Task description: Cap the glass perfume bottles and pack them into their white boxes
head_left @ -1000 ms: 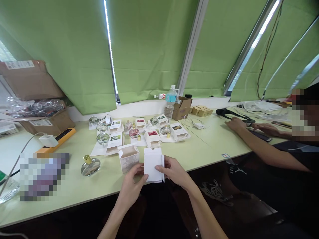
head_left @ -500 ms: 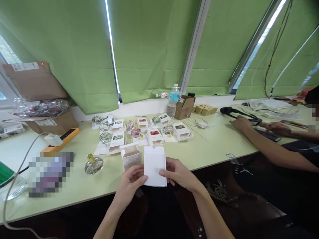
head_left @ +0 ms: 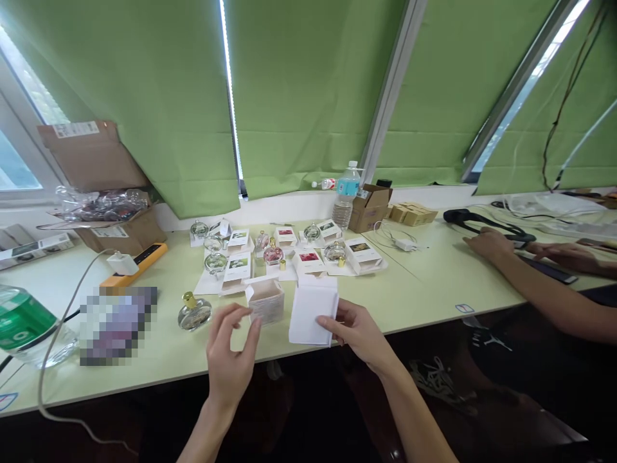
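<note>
My right hand (head_left: 354,334) grips a flat white carton piece (head_left: 313,314) by its right edge, thumb across the front. My left hand (head_left: 234,341) holds nothing; its thumb and fingers are apart, just left of an open white box (head_left: 266,301) standing at the table's front. Left of that hand, a perfume bottle (head_left: 195,313) with a gold cap stands by itself on the table. Beyond my hands, several glass perfume bottles, one of them a pink bottle (head_left: 273,255), rest among opened white boxes such as the one with a red picture (head_left: 309,258).
A water bottle (head_left: 343,202) and a brown carton (head_left: 369,209) stand at the back. On the left are an orange power strip (head_left: 147,260), a charger cable (head_left: 48,360) and a green-labelled bottle (head_left: 29,325). At right, a co-worker's hands touch a black strap (head_left: 482,222) and phone.
My left hand has let go of the white carton piece and moved left, its fingers spreading. My right hand keeps the piece, now slightly tilted. The whole view has shifted a little left.
</note>
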